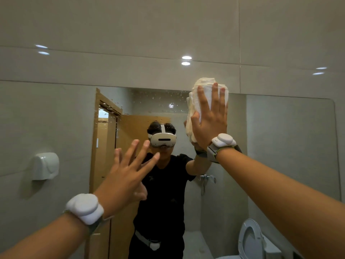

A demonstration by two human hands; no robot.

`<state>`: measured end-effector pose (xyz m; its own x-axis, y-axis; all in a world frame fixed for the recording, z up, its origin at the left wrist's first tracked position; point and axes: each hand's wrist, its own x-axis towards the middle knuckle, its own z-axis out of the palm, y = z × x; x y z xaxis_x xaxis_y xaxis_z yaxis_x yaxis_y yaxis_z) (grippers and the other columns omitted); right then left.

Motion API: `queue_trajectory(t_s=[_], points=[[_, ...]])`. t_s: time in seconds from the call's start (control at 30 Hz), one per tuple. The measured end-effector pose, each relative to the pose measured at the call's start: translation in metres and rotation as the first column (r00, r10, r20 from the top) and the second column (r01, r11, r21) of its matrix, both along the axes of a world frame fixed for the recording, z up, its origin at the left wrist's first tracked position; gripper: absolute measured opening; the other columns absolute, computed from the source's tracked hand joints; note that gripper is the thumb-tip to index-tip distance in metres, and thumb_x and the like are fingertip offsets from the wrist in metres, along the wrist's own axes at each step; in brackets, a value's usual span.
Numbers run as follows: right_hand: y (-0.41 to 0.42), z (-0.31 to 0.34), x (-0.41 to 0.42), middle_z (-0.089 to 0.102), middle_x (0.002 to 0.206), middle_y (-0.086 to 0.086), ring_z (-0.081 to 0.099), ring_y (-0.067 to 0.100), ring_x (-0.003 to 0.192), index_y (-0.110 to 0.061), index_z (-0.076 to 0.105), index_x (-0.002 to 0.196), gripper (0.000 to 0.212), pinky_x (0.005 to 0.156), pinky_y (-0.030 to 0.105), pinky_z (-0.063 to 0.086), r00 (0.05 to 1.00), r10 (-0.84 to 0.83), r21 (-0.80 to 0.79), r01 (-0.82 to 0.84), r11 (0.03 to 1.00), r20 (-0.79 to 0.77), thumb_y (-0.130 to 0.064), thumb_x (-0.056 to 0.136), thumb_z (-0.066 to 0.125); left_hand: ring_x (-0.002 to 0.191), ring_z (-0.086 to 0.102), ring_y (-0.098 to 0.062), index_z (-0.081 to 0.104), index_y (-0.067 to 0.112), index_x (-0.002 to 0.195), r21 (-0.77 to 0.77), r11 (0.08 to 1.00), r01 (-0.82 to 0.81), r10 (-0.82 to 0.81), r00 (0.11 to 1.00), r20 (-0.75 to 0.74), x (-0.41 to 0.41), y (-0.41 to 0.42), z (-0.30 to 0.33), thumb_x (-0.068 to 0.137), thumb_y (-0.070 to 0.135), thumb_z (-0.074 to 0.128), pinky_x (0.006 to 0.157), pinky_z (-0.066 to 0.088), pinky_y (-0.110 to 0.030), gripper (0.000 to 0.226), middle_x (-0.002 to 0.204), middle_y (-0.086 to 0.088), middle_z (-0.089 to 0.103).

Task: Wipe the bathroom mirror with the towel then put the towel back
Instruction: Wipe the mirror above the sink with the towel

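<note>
The left hand (127, 171), nearest the camera, is hanging before the mirror (280, 137) with fingers spread apart, holding nothing; whether it is touching the glass is unclear. The right hand (210, 118) is lying flat, fingers apart, pressing the bunched white towel (204, 90) against the mirror's top edge, right of centre. Droplets are speckling the glass left of the towel.
</note>
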<state>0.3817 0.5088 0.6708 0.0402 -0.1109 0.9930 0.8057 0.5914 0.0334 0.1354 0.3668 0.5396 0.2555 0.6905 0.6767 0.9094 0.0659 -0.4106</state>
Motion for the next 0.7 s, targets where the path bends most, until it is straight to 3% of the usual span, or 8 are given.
queue_trajectory(t_s=[0.1, 0.17, 0.37, 0.47, 0.57, 0.7], points=[[0.001, 0.000, -0.008, 0.018, 0.174, 0.017, 0.012, 0.042, 0.161, -0.023, 0.031, 0.165, 0.068, 0.127, 0.065, 0.019, 1.000, -0.020, -0.003, 0.020, 1.000, -0.012, -0.046, 0.101, 0.033, 0.159, -0.013, -0.043, 0.000, 0.038, 0.164, -0.013, 0.998, -0.063, 0.063, 0.997, -0.043, -0.033, -0.008, 0.002, 0.066, 0.074, 0.076, 0.115, 0.015, -0.082, 0.129, 0.175, -0.009, -0.013], [0.000, -0.001, -0.015, 0.017, 0.174, 0.017, 0.011, 0.042, 0.161, -0.024, 0.030, 0.165, 0.068, 0.127, 0.065, 0.019, 1.000, -0.024, -0.011, 0.024, 1.000, -0.016, -0.046, 0.101, 0.035, 0.159, -0.013, -0.045, 0.003, 0.038, 0.165, -0.049, 0.995, -0.082, 0.080, 0.996, -0.051, -0.036, -0.006, 0.003, 0.065, 0.077, 0.074, 0.114, 0.010, -0.081, 0.129, 0.175, -0.010, -0.011], [-0.009, -0.004, -0.042, 0.019, 0.174, 0.017, 0.014, 0.043, 0.161, -0.024, 0.031, 0.165, 0.068, 0.126, 0.067, 0.022, 0.999, -0.043, -0.036, 0.042, 0.998, -0.019, -0.048, 0.101, 0.037, 0.151, -0.039, -0.039, -0.020, 0.043, 0.159, -0.066, 0.996, -0.055, 0.054, 0.998, -0.022, -0.039, 0.000, 0.002, 0.073, 0.074, 0.070, 0.114, -0.011, -0.076, 0.128, 0.168, -0.004, -0.036], [-0.014, -0.006, -0.051, 0.017, 0.174, 0.015, 0.012, 0.042, 0.161, -0.025, 0.029, 0.165, 0.069, 0.126, 0.067, 0.021, 0.999, -0.043, -0.054, 0.042, 0.998, -0.012, -0.048, 0.101, 0.034, 0.150, -0.040, -0.039, -0.020, 0.045, 0.159, -0.079, 0.996, -0.029, 0.028, 1.000, -0.013, -0.035, 0.000, 0.002, 0.072, 0.071, 0.074, 0.116, -0.008, -0.079, 0.131, 0.167, -0.004, -0.037], [-0.020, -0.006, -0.063, 0.017, 0.174, 0.016, 0.012, 0.042, 0.161, -0.024, 0.030, 0.165, 0.069, 0.125, 0.067, 0.021, 0.999, -0.037, -0.065, 0.036, 0.997, -0.006, -0.049, 0.101, 0.032, 0.146, -0.047, -0.037, -0.031, 0.048, 0.152, -0.102, 0.995, -0.008, 0.010, 1.000, 0.018, -0.034, 0.000, 0.003, 0.075, 0.069, 0.073, 0.117, -0.005, -0.081, 0.132, 0.160, 0.001, -0.049], [-0.028, -0.007, -0.081, 0.012, 0.175, 0.015, 0.008, 0.041, 0.162, -0.026, 0.025, 0.166, 0.071, 0.126, 0.066, 0.021, 0.999, -0.039, -0.074, 0.040, 0.996, 0.019, -0.046, 0.099, 0.036, 0.141, -0.053, -0.036, -0.031, 0.047, 0.152, -0.153, 0.988, -0.002, 0.007, 0.999, 0.037, -0.033, -0.003, 0.004, 0.082, 0.063, 0.071, 0.118, -0.005, -0.080, 0.124, 0.151, 0.004, -0.060]])
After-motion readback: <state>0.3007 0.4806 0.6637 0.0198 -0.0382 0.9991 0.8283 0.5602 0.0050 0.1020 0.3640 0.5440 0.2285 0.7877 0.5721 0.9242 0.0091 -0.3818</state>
